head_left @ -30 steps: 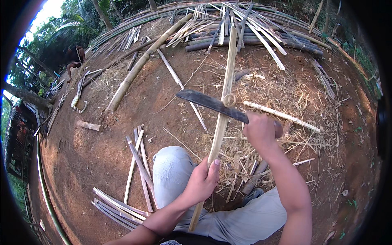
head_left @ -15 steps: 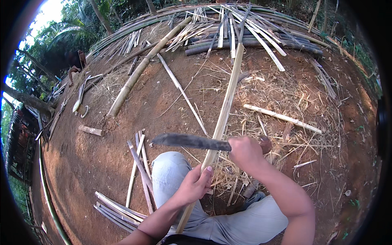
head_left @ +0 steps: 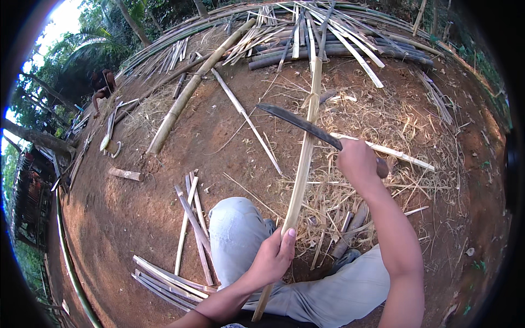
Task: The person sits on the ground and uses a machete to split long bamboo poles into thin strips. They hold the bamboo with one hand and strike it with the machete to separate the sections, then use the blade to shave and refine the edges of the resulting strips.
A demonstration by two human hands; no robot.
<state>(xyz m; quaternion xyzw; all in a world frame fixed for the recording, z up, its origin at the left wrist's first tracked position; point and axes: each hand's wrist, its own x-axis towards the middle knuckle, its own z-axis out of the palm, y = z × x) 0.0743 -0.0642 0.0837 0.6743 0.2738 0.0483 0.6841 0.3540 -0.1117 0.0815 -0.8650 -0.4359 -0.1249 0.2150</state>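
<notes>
My left hand [head_left: 273,257] grips the near end of a long split bamboo strip [head_left: 304,153] that runs away from me over my knees. My right hand [head_left: 355,161] holds the handle of a long dark machete [head_left: 298,123]. Its blade lies across the strip, touching it about halfway up, and a curl of shaving hangs from the strip just above the blade. My legs in pale trousers [head_left: 240,235] are folded under the strip.
Bare red earth with dry shavings [head_left: 339,202] around my knees. Short bamboo slats [head_left: 191,218] lie at my left. A thick bamboo pole [head_left: 186,95] and piles of poles and strips [head_left: 328,33] lie farther off. A person [head_left: 104,87] crouches at far left.
My right hand has pushed the machete away from me along the strip, from near my left hand up to the strip's middle. My left hand keeps its grip.
</notes>
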